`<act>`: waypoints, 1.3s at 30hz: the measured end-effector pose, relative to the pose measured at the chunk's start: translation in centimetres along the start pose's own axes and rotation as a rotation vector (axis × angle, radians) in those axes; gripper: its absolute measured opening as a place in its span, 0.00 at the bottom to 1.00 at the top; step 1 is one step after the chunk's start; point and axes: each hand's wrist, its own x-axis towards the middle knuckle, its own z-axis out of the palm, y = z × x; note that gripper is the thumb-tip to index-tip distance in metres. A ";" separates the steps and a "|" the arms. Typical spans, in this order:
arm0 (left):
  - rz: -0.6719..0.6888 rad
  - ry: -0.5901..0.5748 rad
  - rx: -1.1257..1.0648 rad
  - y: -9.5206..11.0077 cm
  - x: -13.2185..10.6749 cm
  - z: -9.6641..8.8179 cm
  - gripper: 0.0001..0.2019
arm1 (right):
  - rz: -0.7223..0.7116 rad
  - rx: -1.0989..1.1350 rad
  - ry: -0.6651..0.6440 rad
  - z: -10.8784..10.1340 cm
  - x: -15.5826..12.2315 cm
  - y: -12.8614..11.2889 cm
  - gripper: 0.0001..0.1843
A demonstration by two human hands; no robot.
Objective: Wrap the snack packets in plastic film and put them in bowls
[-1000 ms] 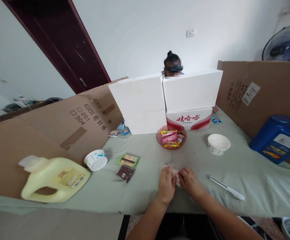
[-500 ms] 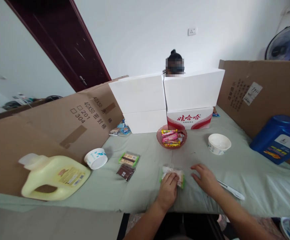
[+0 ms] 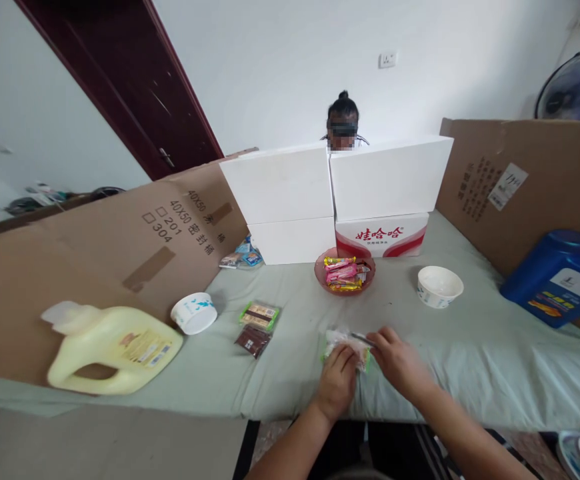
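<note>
A clear plastic packet with green edges (image 3: 332, 339) lies flat near the table's front edge, its contents whitish and hard to make out. My left hand (image 3: 339, 375) presses its bunched fingers down on the packet, holding it against the cloth. From the right, my right hand (image 3: 395, 360) grips a slim utility knife (image 3: 361, 339). The knife's dark, thin front part reaches across the packet's upper side; most of its body is hidden in my fingers. Left of the packet lie a green-edged snack packet (image 3: 260, 315) and a dark brown packet (image 3: 253, 341).
A pink bowl of wrapped sticks (image 3: 319, 283) stands before white boxes (image 3: 290, 187), with a person (image 3: 343, 120) behind them. Paper bowls (image 3: 440, 288) (image 3: 194, 313), a yellow jug (image 3: 115, 350) and a blue jug (image 3: 560, 280) stand around. Cardboard walls (image 3: 95, 260) flank the table.
My right hand has moved left to the packet and holds the utility knife, which lay on the cloth by my right wrist. My left hand stays on the packet. The person's head behind the boxes shifted slightly.
</note>
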 end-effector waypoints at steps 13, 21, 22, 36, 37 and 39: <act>-0.524 0.201 -0.162 -1.3 0.2 0.1 0.16 | 0.079 0.017 -0.177 -1.2 -5.0 7.6 0.20; -0.979 0.747 -0.399 -8.4 -1.1 -3.6 0.12 | 0.208 -0.064 0.175 -1.2 -7.9 11.9 0.15; -0.970 0.787 -0.368 -8.9 -1.3 -4.7 0.13 | 0.179 -0.005 0.185 -1.3 -7.4 10.9 0.15; -0.285 -0.230 0.003 -4.7 1.6 -3.5 0.17 | -0.135 0.223 0.022 -0.2 -1.3 0.3 0.13; -0.308 -0.270 0.053 -5.1 1.8 -3.4 0.18 | -0.074 0.187 0.006 0.3 -1.1 0.8 0.14; -0.332 -0.314 0.114 -5.8 1.7 -3.6 0.18 | 0.024 0.129 -0.040 1.1 -0.9 1.9 0.20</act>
